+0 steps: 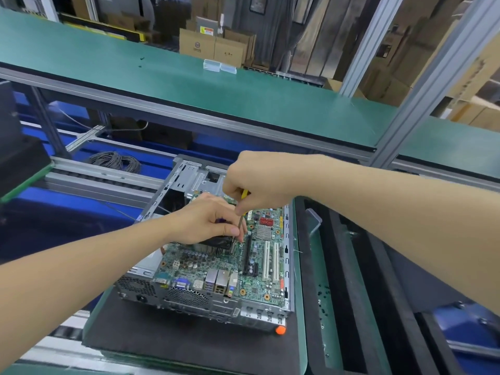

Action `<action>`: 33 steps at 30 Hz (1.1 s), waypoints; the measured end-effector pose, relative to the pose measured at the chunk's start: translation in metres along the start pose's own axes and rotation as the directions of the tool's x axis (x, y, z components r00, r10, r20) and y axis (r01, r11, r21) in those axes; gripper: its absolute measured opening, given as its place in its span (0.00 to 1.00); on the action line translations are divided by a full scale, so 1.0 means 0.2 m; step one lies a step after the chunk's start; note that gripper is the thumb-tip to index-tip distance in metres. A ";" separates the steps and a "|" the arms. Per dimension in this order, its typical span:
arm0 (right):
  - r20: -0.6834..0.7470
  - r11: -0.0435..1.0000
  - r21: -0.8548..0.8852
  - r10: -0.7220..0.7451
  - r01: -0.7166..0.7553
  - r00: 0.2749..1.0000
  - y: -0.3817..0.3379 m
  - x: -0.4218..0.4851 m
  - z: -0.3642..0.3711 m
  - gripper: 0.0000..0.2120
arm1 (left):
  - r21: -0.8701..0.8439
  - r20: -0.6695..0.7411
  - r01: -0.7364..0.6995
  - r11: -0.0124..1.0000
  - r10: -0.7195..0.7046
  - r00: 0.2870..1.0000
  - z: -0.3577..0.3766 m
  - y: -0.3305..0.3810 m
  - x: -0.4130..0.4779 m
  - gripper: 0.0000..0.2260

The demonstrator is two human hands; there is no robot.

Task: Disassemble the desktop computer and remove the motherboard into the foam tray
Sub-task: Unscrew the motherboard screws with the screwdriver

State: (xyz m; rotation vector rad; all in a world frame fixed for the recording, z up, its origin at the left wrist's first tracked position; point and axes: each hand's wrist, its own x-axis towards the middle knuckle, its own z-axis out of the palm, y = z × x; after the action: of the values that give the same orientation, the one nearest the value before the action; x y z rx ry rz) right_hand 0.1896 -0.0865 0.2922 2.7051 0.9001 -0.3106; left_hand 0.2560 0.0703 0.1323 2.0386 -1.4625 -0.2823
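Note:
An open silver computer case (259, 315) lies on a black mat, with the green motherboard (259, 269) still inside it. My right hand (257, 180) grips a screwdriver (240, 226) by its yellow handle, shaft pointing down beside the black heatsink (216, 244). My left hand (208, 217) rests on top of the heatsink, and its fingertips pinch the screwdriver shaft near the tip. A black foam tray (351, 280) with long slots lies just right of the case.
A green shelf (189, 85) on aluminium posts runs across above the work area. A coil of grey cable (116, 161) lies behind the case to the left. A black box (19, 158) stands at the left edge. Small loose screws (322, 296) sit between case and tray.

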 end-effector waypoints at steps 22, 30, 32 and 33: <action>0.143 0.902 0.145 0.387 -0.406 0.911 -0.02 0.01 0.00 0.27 | 0.011 -0.023 0.000 1.000 0.000 1.000 0.01 -0.01 -0.01 0.08; 0.047 0.994 0.111 0.001 -0.006 0.999 0.00 -0.02 -0.04 0.05 | -0.072 0.015 0.005 0.997 -0.004 1.000 0.00 0.00 -0.01 0.06; 0.054 0.994 0.070 -0.089 0.086 0.995 0.01 -0.01 -0.04 0.08 | -0.118 0.023 0.042 0.992 -0.039 0.999 0.00 0.00 -0.02 0.07; 0.056 0.990 0.036 -0.139 0.137 0.989 0.01 0.00 -0.04 0.13 | -0.136 0.026 0.052 0.989 -0.049 0.998 0.00 0.00 -0.02 0.07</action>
State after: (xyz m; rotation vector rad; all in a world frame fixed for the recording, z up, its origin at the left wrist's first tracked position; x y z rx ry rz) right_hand 0.1911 -0.0854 0.3011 2.6529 1.0765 -0.4337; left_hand 0.2539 0.0736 0.1315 1.9697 -1.3681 -0.4161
